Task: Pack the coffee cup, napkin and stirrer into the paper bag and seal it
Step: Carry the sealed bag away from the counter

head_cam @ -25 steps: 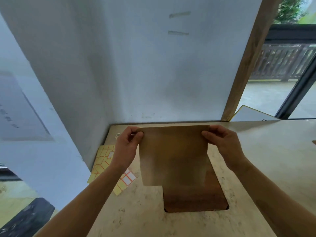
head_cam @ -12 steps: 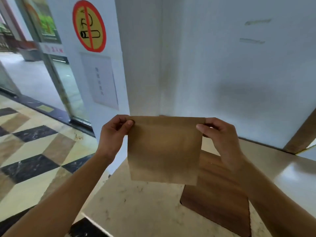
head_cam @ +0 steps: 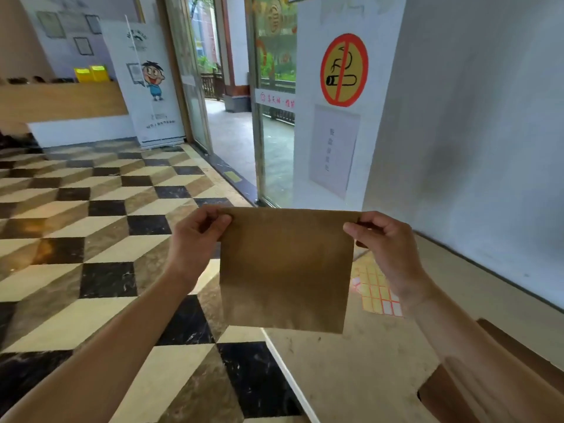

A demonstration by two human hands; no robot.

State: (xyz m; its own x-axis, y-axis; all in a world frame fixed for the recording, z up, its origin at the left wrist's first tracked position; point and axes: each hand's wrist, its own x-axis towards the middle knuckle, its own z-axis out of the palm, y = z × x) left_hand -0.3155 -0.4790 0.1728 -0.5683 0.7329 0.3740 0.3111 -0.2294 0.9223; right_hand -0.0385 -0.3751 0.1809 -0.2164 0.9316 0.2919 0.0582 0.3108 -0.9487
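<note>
One paper bag point(head_cam: 285, 270) is being held flat and upright in the air, no print or logo readable on the face that is seen. It is being pinched at its top left corner by the left hand point(head_cam: 198, 236), thumb in front and fingers curled behind, and at its top right corner by the right hand point(head_cam: 383, 239), gripped the same way. Both hands are being kept level with the bag's top edge.

Below the bag, the pale table point(head_cam: 351, 377) is being overhung by the bag's lower edge; no contact is seen. One sticker sheet point(head_cam: 377, 293), yellow with some white labels, is lying on the table just right of the bag, partly hidden by the right wrist. One brown wooden board point(head_cam: 518, 370) is being seen at the table's lower right, well right of the bag.

Above the bag, one round no-smoking sign point(head_cam: 344, 69) is being shown on the white pillar, with one paper notice point(head_cam: 333, 151) under it; its characters are too blurred to be read. Far left of the bag, one roll-up banner point(head_cam: 146, 83) with a cartoon figure is standing by the door; its text is not readable.
</note>
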